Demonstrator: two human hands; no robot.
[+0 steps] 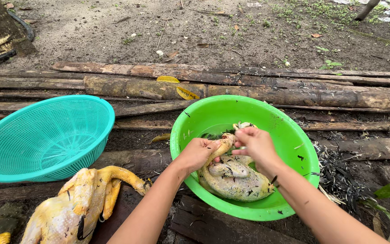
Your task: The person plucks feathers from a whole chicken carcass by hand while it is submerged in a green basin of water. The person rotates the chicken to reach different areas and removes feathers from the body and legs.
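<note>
Directly beneath both hands a plucked chicken (235, 178) is lying in a green basin (294, 135), its body stretched from just under the wrists away toward the near rim, while one leg (222, 147) is raised up between the hands. The left hand (198, 153) is closed around the lower part of that leg, and the right hand (258, 143) is closed on its upper end, fingertips pinched together near the foot (242, 126). The leg's long axis is tilted from the left hand up and away toward the right hand, so neither hand is farther off; both are touching it. Well to the left of the left hand a teal basket (46, 135) is seen, and near the left forearm a second, yellow chicken (77, 203) is laid on dark boards (249, 90).
</note>
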